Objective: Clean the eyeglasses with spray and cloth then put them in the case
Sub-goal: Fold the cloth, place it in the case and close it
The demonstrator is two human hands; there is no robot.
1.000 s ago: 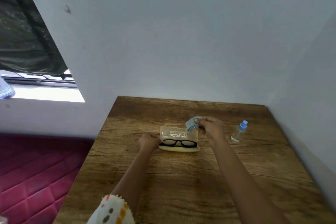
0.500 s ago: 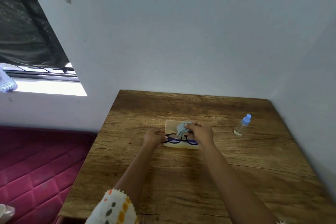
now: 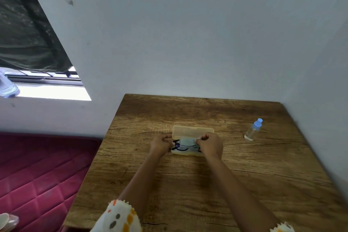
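Tucking cloth (image 3: 186, 141) over eyeglasses (image 3: 180, 149) in the case (image 3: 188, 153), our right hand (image 3: 210, 144) pinches it and our left hand (image 3: 161, 144) grips the case; bunched cloth may jam the lid (image 3: 193, 132).

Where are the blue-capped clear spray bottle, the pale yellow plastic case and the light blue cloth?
Blue-capped clear spray bottle (image 3: 250, 134): head view, its clear body.
Pale yellow plastic case (image 3: 192, 131): head view, its open lid.
Light blue cloth (image 3: 186, 141): head view, its middle.

We see a wood-grain worktop (image 3: 207, 184) filling the lower right of the frame, carrying an open eyeglass case (image 3: 192, 132) at center and a spray bottle (image 3: 252, 131) at right.
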